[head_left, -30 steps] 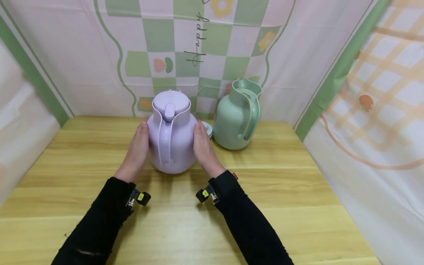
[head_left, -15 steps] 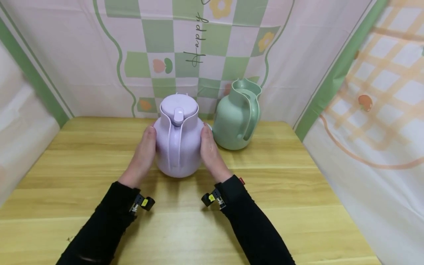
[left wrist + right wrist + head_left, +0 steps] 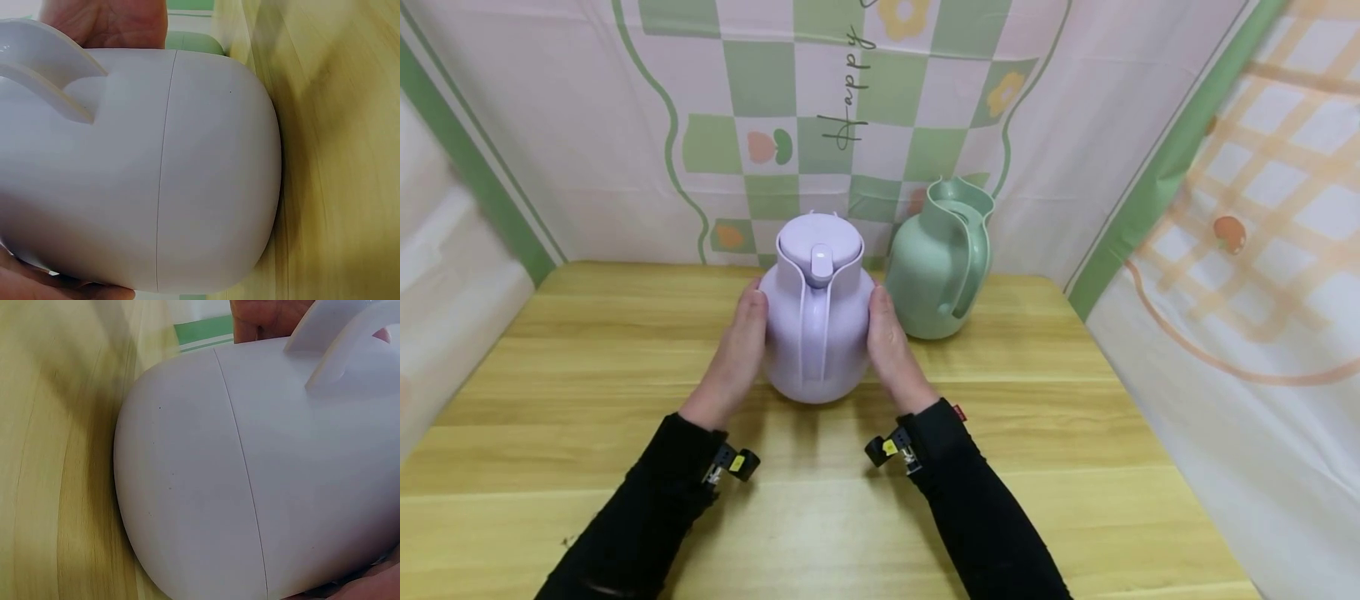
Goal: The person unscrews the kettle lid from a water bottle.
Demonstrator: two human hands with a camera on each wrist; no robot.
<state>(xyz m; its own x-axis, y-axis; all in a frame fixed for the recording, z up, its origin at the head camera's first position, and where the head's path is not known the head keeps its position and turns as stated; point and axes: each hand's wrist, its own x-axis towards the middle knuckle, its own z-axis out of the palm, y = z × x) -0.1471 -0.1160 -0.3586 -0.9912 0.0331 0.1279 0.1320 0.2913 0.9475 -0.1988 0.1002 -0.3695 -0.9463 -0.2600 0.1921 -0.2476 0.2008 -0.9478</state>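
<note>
A lilac thermos jug (image 3: 817,333) stands upright near the middle of the table, its handle facing me and its lid on top. My left hand (image 3: 737,354) holds its left side and my right hand (image 3: 895,350) holds its right side; the far fingers are hidden behind it. Both wrist views show the jug's smooth body (image 3: 212,162) with a seam round it. Its base (image 3: 134,481) lies at the table surface; whether it touches cannot be told. Just right of it stands a green thermos jug (image 3: 928,275), handle turned to the front right.
The wooden table (image 3: 1037,467) runs up to a printed curtain (image 3: 760,83) at the back. More curtain (image 3: 1240,275) hangs along the right side, and another cloth (image 3: 460,275) hangs at the left.
Both hands have shifted the lilac jug to the right and slightly nearer to me. A small pale round thing seen between the jugs earlier is now hidden. The green jug stays put.
</note>
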